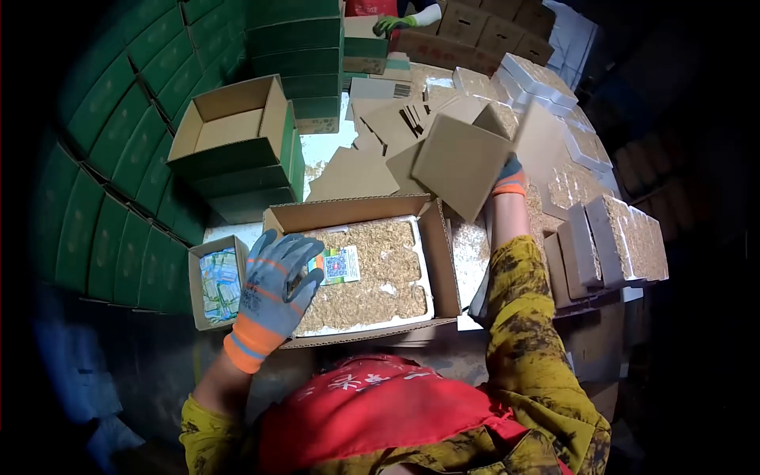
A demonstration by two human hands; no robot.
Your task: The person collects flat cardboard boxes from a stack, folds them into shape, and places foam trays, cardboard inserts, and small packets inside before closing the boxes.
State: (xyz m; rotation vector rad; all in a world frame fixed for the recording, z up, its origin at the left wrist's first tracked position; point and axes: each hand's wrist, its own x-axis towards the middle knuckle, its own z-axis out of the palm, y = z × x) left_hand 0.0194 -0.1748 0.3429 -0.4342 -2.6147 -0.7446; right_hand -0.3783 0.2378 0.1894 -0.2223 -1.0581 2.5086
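Note:
An open carton (447,261) stands before me, with a white foam tray of brown shredded filler (364,299) inside. A small printed card with a QR code (342,265) lies on the filler. My left hand (277,273), in a grey and orange glove, is over the carton's left side. Its thumb and fingers are apart, with the fingertips at the card's left edge. My right hand (511,176), gloved alike, grips a flat cardboard sheet (461,165) beyond the carton's right corner. The sheet is tilted and hides part of the fingers.
A small box of printed packets (220,281) sits left of the carton. Green cartons (103,237) are stacked at left, with an open one (229,127) nearer. Loose cardboard (352,174) covers the table behind; filler-topped foam blocks (633,237) stand right. A co-worker's gloved hand (388,25) shows far back.

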